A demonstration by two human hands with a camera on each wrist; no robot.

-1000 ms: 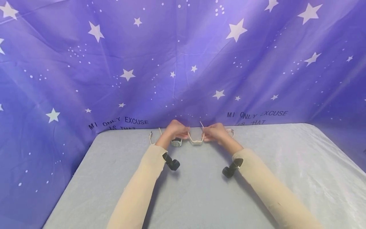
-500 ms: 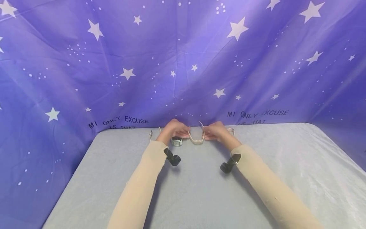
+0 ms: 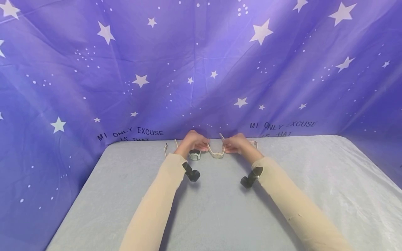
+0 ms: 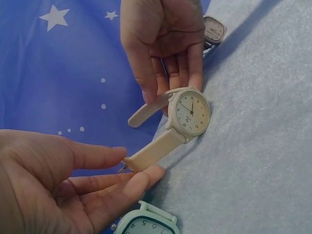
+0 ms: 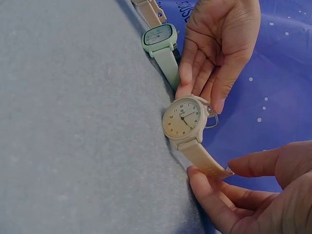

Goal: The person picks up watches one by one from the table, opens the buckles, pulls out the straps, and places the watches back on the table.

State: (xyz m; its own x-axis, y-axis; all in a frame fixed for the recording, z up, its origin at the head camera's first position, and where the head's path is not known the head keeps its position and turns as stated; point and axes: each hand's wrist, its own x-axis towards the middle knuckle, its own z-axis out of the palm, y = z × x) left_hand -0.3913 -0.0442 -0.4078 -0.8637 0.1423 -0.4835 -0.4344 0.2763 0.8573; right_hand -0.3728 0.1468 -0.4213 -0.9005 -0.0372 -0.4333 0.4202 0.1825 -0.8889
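A cream wristwatch (image 4: 191, 113) with a round dial is stretched between my two hands at the back of the table. My left hand (image 3: 195, 141) pinches the buckle end of its strap between thumb and fingers. The holed end of the strap is pinched by my right hand (image 3: 236, 143). In the right wrist view, the watch's round dial (image 5: 184, 118) faces the camera, close to the cloth, and both strap halves bend up toward the hands. Right beside my left hand stands a mint-green watch (image 5: 160, 35) with a rounded square case.
Farther left is another watch with a beige strap (image 3: 165, 150), partly hidden by my left arm. Behind my right hand sits a watch with a squarish case (image 4: 214, 29). A grey cloth covers the table (image 3: 213, 216); a purple starry curtain (image 3: 201, 69) hangs along its back edge.
Both hands keep their pinch on the cream wristwatch. Its dial has tipped slightly up toward the head view, and both wrists have shifted slightly inward.
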